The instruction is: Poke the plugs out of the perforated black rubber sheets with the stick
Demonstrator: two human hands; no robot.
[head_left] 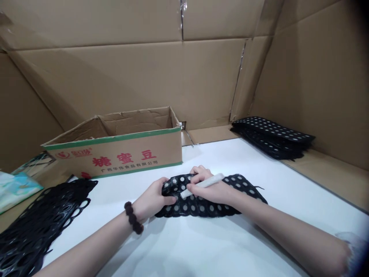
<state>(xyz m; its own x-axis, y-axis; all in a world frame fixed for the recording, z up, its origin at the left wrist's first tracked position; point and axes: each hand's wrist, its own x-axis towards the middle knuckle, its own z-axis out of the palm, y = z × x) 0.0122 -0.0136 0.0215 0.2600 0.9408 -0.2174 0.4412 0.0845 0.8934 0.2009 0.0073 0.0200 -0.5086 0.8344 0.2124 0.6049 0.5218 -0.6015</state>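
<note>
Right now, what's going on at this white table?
A person works over a dotted sheet on the table. The left fingers grip its left end; the right fingers hold a white pen angled down at it, though whether the tip touches isn't clear. Black netting lies to the left, an open box stands behind, and more dotted sheets are piled at the right.

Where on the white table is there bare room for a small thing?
The white tabletop is bare between the forearms, in front of the dotted black sheet, and right of it, toward the black stack. Crowded: left side, with black mesh near the carton, and the middle, under left hand and right hand.
</note>
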